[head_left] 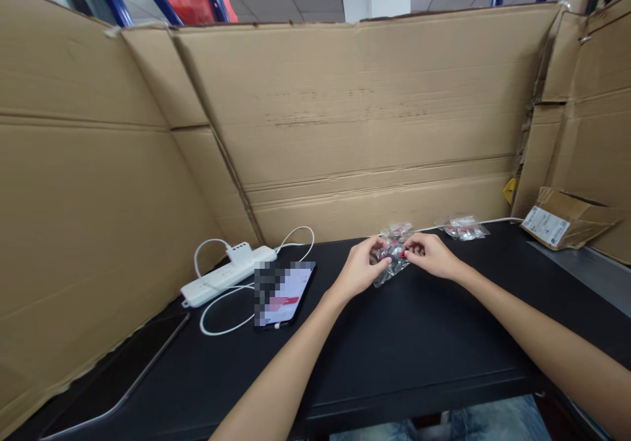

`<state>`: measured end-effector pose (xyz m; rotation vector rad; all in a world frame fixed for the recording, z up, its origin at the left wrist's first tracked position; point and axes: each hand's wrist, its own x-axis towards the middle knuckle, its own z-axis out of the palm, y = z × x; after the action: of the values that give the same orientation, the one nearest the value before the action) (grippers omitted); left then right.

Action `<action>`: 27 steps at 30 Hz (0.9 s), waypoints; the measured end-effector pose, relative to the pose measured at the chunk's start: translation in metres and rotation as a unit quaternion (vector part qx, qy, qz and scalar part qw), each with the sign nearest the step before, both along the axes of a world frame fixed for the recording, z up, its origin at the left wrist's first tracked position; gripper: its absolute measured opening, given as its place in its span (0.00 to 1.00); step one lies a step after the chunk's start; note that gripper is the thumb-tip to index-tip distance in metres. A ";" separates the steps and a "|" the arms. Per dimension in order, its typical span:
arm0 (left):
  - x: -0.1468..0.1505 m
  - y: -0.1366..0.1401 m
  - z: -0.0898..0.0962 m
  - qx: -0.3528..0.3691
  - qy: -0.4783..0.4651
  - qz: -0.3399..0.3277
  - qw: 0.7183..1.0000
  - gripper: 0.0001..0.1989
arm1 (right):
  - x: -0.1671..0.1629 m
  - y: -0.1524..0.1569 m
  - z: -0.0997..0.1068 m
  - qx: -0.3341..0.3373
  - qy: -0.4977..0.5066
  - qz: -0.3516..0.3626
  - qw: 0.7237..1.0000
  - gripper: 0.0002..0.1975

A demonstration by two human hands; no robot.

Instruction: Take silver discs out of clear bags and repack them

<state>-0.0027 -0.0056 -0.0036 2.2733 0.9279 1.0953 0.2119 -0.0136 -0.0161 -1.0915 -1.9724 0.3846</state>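
My left hand [365,263] is closed on the left side of a small clear plastic bag [392,267] with dark and red items inside, too small to name. My right hand [428,254] pinches at the bag's right side, where a bit of red shows by the fingertips. Just behind the hands lies another clear bag [398,231] with red pieces in it. Farther right, more clear bags [463,228] of silvery and red items rest on the black table [394,342].
Cardboard walls [369,112] enclose the table's back and sides. To the left are a white power strip [229,273] with a charger and cables, a phone [288,293] with its screen lit, and a dark flat panel [123,369]. An opened cardboard box [566,221] stands at right.
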 end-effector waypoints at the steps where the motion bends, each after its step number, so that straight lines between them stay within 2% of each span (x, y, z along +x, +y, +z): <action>1: 0.001 -0.002 0.000 -0.012 0.005 -0.003 1.000 0.12 | 0.000 -0.001 0.001 0.008 -0.009 0.004 1.000 0.05; 4: 0.004 -0.008 0.001 -0.039 0.039 -0.015 0.998 0.14 | -0.001 -0.005 0.005 0.044 -0.036 0.009 0.998 0.05; 10: 0.007 -0.015 0.006 -0.003 0.078 -0.014 0.997 0.10 | -0.004 -0.011 0.009 0.094 -0.067 0.026 0.993 0.05; 14: 0.008 -0.017 0.008 0.004 0.070 -0.017 0.997 0.10 | -0.005 -0.010 0.009 0.083 -0.055 0.033 0.994 0.05; 18: 0.009 -0.014 0.006 -0.004 0.049 -0.012 0.999 0.09 | -0.005 -0.006 0.008 0.042 -0.002 0.026 0.999 0.05; 22: 0.010 -0.009 0.002 -0.061 -0.027 -0.028 0.997 0.09 | -0.004 -0.004 0.009 0.044 0.076 0.002 0.996 0.06; 27: 0.012 -0.004 -0.002 -0.170 -0.146 -0.061 0.973 0.12 | -0.002 -0.001 0.010 0.074 0.150 -0.034 0.985 0.07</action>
<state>0.0093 -0.0100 -0.0055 1.8092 0.7766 1.0848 0.2095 -0.0145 -0.0060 -0.9430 -1.6653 0.3381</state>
